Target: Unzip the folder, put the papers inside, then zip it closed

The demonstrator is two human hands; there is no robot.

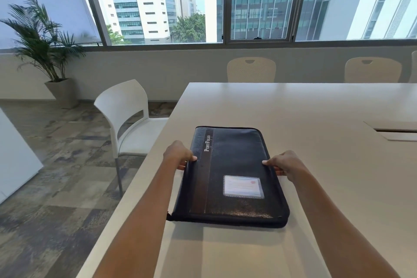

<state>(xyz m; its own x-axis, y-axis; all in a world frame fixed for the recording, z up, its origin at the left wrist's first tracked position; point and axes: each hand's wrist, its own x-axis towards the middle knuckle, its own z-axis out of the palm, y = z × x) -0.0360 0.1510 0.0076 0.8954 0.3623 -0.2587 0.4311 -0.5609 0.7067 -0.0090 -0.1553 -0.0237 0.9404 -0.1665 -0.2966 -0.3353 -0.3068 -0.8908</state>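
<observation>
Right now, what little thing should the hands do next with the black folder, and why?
Probably move the left hand to the small tab at the folder's near left corner, maybe the zip pull, while the right hand steadies it. The folder is closed, each hand gripping a side edge, so unzipping comes first.

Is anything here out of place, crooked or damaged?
Nothing looks damaged or spilled. The folder lies flat and closed on the table, held at its sides by the left hand and right hand. Only oddity: no papers are in view.
</observation>
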